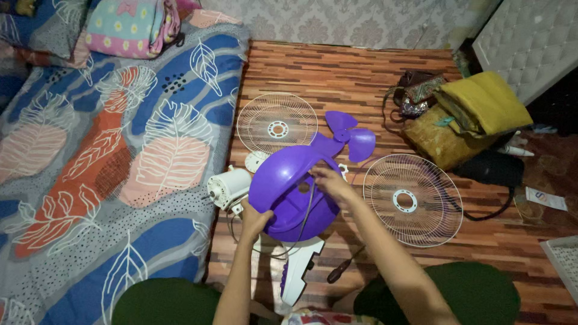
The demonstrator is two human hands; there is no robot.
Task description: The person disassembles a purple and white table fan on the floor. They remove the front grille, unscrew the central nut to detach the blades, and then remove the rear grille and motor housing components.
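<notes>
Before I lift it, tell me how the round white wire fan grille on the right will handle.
The round white wire fan grille is probably light, being thin open wire. It may flex somewhat if gripped by one edge. Lying flat on the wood-pattern floor, it should not roll.

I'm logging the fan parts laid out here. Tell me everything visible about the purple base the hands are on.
The purple base is a round, glossy plastic dome, tilted on edge over the wood floor beside the mattress. The left hand grips its lower rim; the right hand rests near a small hole at its middle, where a grey cord runs down. A white stand piece lies below it.
</notes>
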